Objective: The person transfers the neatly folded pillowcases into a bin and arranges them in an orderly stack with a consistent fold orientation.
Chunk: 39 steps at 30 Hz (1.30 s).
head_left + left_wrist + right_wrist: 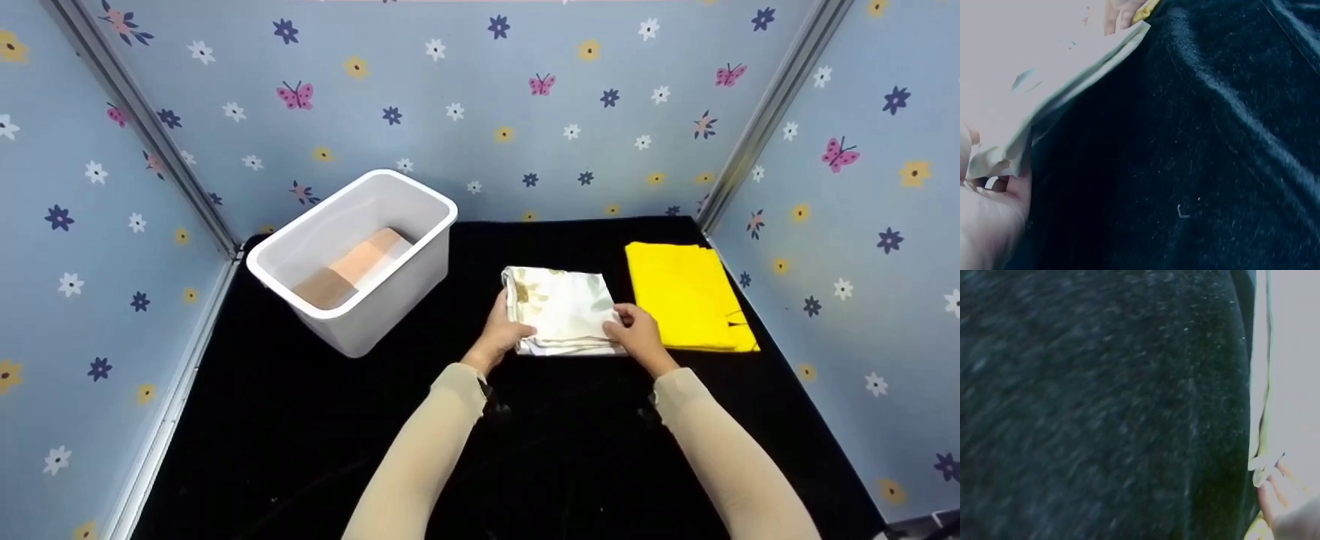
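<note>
A folded white cloth (562,304) with a faint brown and green print lies on the black table cover, its layered edge facing me. My left hand (498,335) grips its left side, thumb on top and fingers under the edge. In the left wrist view, the left hand (994,211) has the cloth's corner (1002,157) between thumb and fingers. My right hand (637,335) pinches the right edge, close beside a folded yellow cloth (682,296). The right wrist view catches part of the right hand (1289,500) at the white cloth's layered edge (1264,382).
At the back left stands a white plastic bin (405,300), with a brown, peach and white folded cloth (364,259) inside. Flower-patterned panels (465,150) enclose the back and both sides. Black velvety fabric (555,450) covers the table.
</note>
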Motion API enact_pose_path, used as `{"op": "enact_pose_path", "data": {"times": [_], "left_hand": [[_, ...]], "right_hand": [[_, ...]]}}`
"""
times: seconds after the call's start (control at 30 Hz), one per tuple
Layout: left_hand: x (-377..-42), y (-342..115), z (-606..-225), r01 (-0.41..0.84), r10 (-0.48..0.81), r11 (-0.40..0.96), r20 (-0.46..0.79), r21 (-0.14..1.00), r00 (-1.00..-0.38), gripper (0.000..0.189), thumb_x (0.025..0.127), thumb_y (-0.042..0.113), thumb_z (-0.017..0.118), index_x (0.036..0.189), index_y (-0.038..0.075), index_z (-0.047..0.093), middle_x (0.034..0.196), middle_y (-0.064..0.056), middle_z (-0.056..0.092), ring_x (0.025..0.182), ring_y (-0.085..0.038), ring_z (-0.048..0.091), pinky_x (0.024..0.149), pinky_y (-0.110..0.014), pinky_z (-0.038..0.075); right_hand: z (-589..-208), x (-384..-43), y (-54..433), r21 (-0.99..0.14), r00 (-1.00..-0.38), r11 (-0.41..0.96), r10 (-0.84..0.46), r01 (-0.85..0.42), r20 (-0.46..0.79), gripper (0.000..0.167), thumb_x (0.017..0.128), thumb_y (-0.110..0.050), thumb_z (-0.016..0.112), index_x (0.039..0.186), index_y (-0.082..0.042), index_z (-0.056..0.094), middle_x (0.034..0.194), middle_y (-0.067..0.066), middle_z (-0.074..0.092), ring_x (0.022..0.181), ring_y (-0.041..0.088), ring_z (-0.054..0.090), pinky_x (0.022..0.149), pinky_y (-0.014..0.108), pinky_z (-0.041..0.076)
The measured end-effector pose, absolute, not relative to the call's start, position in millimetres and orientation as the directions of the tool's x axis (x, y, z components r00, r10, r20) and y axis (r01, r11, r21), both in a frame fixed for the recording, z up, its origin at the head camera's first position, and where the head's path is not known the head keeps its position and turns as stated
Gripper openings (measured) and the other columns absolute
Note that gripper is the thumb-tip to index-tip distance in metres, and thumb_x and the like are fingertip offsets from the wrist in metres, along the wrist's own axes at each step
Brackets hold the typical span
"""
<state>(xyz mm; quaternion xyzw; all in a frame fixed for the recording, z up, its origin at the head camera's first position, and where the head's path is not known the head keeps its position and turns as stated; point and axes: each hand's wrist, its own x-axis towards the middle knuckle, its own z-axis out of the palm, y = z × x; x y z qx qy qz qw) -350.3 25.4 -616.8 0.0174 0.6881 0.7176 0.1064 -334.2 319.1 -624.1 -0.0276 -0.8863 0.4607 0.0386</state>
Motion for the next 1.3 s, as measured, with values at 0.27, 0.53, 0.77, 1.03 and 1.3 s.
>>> {"op": "enact_pose_path", "data": {"times": [0.27, 0.53, 0.77, 1.03, 1.3], "left_hand": [[-347, 18, -608, -0.001, 0.255, 0.043, -0.012, 0.999, -0.967, 0.117, 0.077, -0.024, 0.067, 0.180, 0.009, 0.022, 0.181, -0.026, 0.033, 0.121, -0.029, 0.062, 0.089, -0.026, 0.058], [-346, 8, -609, -0.146, 0.256, -0.072, -0.124, 0.987, -0.959, 0.123, 0.080, -0.018, 0.069, 0.182, 0.009, 0.005, 0.176, -0.028, 0.043, 0.120, -0.028, 0.068, 0.094, -0.028, 0.061], [-344, 2, -608, -0.297, 0.242, -0.166, -0.253, 0.940, -0.937, 0.106, 0.093, 0.002, 0.077, 0.180, 0.005, 0.017, 0.172, -0.028, 0.049, 0.138, -0.039, 0.068, 0.110, -0.042, 0.062], [-344, 12, -612, -0.152, 0.227, -0.022, -0.143, 0.988, -0.963, 0.094, 0.086, -0.010, 0.071, 0.172, 0.008, 0.038, 0.137, -0.026, 0.065, 0.103, -0.025, 0.069, 0.089, -0.032, 0.064], [-344, 15, -600, -0.023, 0.243, -0.033, -0.014, 0.999, -0.970, 0.096, 0.078, -0.023, 0.055, 0.169, 0.006, 0.044, 0.142, -0.031, 0.068, 0.102, -0.022, 0.065, 0.080, -0.025, 0.057]], "right_hand": [[-614, -351, 310, -0.816, -0.993, 0.567, 0.081, 0.114, -0.083, 0.068, 0.104, -0.014, 0.072, 0.158, 0.019, 0.047, 0.154, 0.046, 0.056, 0.146, 0.057, 0.056, 0.128, 0.063, 0.048], [-615, -360, 306, -0.820, -0.973, 0.523, 0.117, 0.232, -0.201, 0.068, 0.107, -0.013, 0.071, 0.161, 0.017, 0.044, 0.154, 0.041, 0.056, 0.137, 0.045, 0.060, 0.119, 0.052, 0.053], [-616, -358, 299, -0.834, -0.968, 0.491, 0.125, 0.251, -0.217, 0.051, 0.106, -0.008, 0.070, 0.149, 0.017, 0.059, 0.142, 0.037, 0.067, 0.108, 0.025, 0.068, 0.089, 0.026, 0.057], [-613, -357, 298, -0.821, -0.979, 0.533, 0.109, 0.206, -0.174, 0.044, 0.104, -0.005, 0.069, 0.144, 0.014, 0.066, 0.142, 0.036, 0.069, 0.112, 0.031, 0.069, 0.092, 0.031, 0.058], [-616, -354, 299, -0.835, -0.980, 0.513, 0.098, 0.200, -0.174, 0.044, 0.104, -0.008, 0.071, 0.141, 0.014, 0.066, 0.138, 0.035, 0.071, 0.102, 0.024, 0.068, 0.084, 0.024, 0.055]]}}
